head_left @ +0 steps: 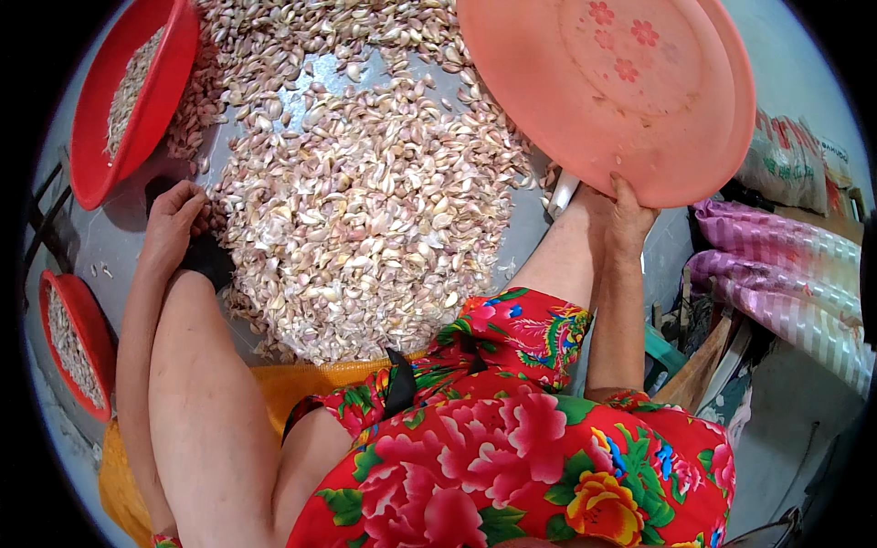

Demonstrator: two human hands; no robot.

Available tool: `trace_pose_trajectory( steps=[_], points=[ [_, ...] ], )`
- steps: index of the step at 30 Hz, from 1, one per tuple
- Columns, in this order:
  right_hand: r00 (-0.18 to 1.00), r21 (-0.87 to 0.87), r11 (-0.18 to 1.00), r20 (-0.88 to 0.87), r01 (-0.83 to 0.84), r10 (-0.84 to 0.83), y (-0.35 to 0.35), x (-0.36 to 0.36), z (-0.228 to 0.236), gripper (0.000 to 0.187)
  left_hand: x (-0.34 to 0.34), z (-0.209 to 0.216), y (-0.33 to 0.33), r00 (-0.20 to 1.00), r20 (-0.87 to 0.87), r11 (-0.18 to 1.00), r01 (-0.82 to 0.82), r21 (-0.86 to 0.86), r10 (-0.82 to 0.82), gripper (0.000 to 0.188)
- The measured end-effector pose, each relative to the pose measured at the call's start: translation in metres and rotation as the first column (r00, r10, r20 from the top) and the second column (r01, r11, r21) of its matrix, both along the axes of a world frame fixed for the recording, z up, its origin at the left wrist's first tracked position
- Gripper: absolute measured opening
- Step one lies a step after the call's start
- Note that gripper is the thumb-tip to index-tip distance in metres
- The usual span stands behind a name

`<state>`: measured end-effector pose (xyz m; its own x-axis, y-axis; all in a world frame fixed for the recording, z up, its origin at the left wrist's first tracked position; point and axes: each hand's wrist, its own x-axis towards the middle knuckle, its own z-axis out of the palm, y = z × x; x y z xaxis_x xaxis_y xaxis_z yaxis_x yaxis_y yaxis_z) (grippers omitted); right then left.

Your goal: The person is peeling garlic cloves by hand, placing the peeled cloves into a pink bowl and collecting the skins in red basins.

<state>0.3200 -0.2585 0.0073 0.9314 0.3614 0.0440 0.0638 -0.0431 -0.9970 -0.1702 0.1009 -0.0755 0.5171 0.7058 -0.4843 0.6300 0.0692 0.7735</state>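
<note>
My right hand grips the rim of a pink plastic basin with flower prints, thumb over the edge. The basin is tilted up above the floor, at the right of a wide heap of garlic cloves spread between my legs. At the heap's left edge is my left hand, near my left ankle, its fingers curled together. What those fingers hold, if anything, is hidden.
A red basin with pale cloves stands at the far left; a smaller red basin holds more cloves nearer me. A yellow woven sack lies under my legs. Purple striped bags and a white woven sack are at the right.
</note>
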Motion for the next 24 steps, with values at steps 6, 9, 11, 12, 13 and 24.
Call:
trace_pose_trajectory(
  steps=[6, 9, 11, 12, 13, 24],
  points=[
    [0.994, -0.060, 0.998, 0.107, 0.014, -0.008, -0.021, 0.011, -0.001, 0.051, -0.004, 0.000, 0.003, 1.000, -0.016, 1.000, 0.023, 0.018, -0.023, 0.017],
    [0.971, -0.201, 0.979, 0.239, 0.035, 0.014, -0.041, 0.024, -0.004, 0.050, 0.000, -0.003, 0.003, 1.000, -0.007, 1.000, 0.016, 0.003, -0.016, 0.017],
    [0.952, -0.262, 0.964, 0.304, 0.044, 0.040, -0.045, 0.027, -0.005, 0.050, -0.002, -0.003, 0.003, 1.000, -0.022, 1.000, -0.008, -0.011, 0.008, 0.016],
    [0.950, -0.251, 0.966, 0.313, 0.068, 0.015, -0.047, 0.027, -0.006, 0.050, -0.003, -0.004, 0.004, 1.000, -0.013, 1.000, 0.000, -0.013, 0.000, 0.016],
    [0.947, -0.241, 0.966, 0.322, 0.092, -0.010, -0.043, 0.020, -0.003, 0.050, -0.004, -0.004, 0.005, 1.000, -0.005, 1.000, 0.009, -0.016, -0.009, 0.016],
    [0.965, -0.230, 0.971, 0.261, 0.072, -0.010, -0.046, 0.026, -0.014, 0.050, -0.004, 0.000, 0.004, 1.000, -0.017, 1.000, 0.021, -0.009, -0.021, 0.015]
  ],
)
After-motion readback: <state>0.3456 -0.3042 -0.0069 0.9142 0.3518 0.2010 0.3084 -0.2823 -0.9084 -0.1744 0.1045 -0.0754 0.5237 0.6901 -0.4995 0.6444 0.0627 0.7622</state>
